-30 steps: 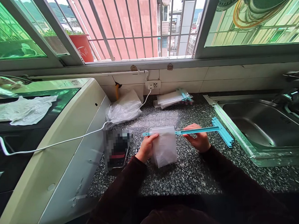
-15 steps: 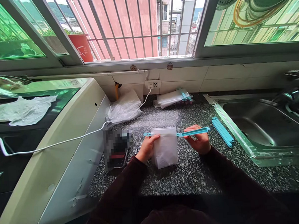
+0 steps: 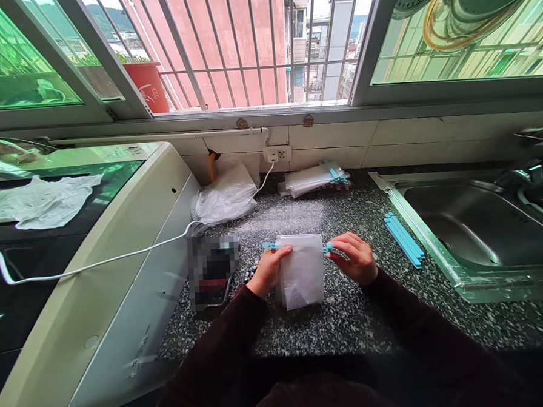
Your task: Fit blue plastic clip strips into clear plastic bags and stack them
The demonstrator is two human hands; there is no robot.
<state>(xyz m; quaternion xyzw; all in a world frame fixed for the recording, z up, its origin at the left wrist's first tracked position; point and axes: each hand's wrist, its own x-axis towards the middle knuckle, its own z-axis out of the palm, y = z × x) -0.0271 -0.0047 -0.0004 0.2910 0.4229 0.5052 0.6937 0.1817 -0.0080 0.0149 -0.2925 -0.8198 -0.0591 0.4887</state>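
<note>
A small translucent white bag (image 3: 301, 272) stands on the speckled granite counter (image 3: 350, 321) in front of me. My left hand (image 3: 267, 270) grips its left edge near the top. A light blue plastic strip (image 3: 271, 246) runs across the bag's top, with only its ends showing at either side. My right hand (image 3: 354, 258) is closed on the strip's right end (image 3: 329, 247), fingers pinched at the bag's top right corner.
Several more blue strips (image 3: 404, 239) lie by the steel sink (image 3: 477, 223) on the right. A stack of finished bags (image 3: 316, 178) rests against the tiled wall, beside a crumpled plastic bag (image 3: 223, 199). A blurred dark object (image 3: 211, 272) sits left of my hands. A white appliance (image 3: 97, 261) and cable (image 3: 119, 257) fill the left.
The blue strip slid left across the bag's top; its long right part, which stuck out past my right hand, is now gone from view. My right hand moved in to the bag's corner.
</note>
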